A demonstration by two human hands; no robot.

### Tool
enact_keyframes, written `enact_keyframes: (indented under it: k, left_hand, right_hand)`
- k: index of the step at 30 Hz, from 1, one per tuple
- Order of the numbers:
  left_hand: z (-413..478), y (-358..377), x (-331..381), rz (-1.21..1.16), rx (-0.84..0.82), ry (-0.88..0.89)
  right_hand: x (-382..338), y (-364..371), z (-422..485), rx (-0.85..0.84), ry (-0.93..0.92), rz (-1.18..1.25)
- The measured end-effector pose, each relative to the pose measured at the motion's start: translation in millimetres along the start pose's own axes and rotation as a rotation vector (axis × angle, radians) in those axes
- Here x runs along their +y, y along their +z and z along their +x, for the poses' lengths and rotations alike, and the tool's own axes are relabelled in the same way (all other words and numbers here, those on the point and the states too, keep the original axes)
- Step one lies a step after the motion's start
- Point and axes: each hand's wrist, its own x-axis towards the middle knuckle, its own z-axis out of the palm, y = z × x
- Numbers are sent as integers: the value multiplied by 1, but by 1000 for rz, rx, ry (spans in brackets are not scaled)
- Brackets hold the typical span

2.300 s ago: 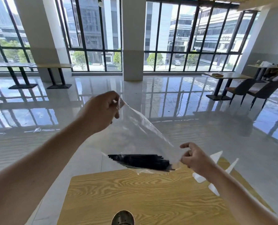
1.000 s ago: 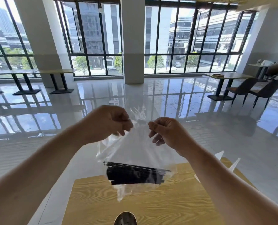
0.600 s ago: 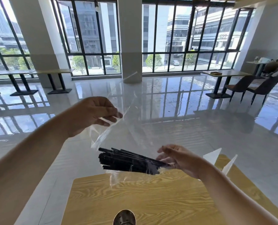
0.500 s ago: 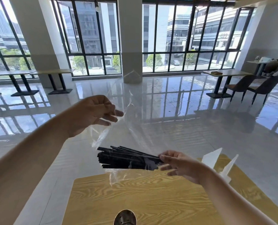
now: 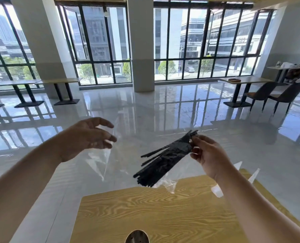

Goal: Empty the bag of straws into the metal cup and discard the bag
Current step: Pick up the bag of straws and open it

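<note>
My right hand (image 5: 209,156) pinches the upper end of a bundle of black straws (image 5: 163,162). The bundle slants down to the left, and its loose lower ends fan out above the table's far edge. A clear plastic bag (image 5: 100,156) hangs from my left hand (image 5: 86,137), whose fingers are spread and hold its edge only loosely. A crumpled part of the bag (image 5: 169,185) lies under the straws' lower ends. The metal cup (image 5: 137,236) shows only its rim at the bottom edge, on the wooden table (image 5: 163,216).
White pointed paper pieces (image 5: 217,190) stick up by the table's right edge. Beyond is a glossy floor, a pillar (image 5: 140,50), tables and chairs (image 5: 261,93) at the right, benches at the left. A person sits at the far right.
My right hand has risen to the right with the straws' end, so the bundle went from level to steeply slanted and mostly out of the bag. My left hand's fingers have spread.
</note>
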Motion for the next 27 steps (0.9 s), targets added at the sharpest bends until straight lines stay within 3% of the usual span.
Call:
enact_keyframes:
  k: [2, 7, 14, 21, 23, 27]
  left_hand:
    - [-2, 5, -7, 104, -4, -36]
    - [-3, 17, -13, -81, 73, 22]
    - [-12, 10, -2, -417, -209, 193]
    - [-21, 24, -11, -738, -633, 64]
    - [-25, 34, -14, -700, -603, 30]
    - [-20, 46, -17, -367, -488, 7]
  right_hand:
    - [-17, 3, 4, -3, -69, -70]
    - [-38, 10, 8, -41, -142, -164]
    - [-43, 11, 6, 53, -277, -230]
    - [-45, 17, 4, -15, -92, 78]
    - [-45, 19, 3, -13, -101, 89]
    - [-45, 30, 1, 4, -116, 76]
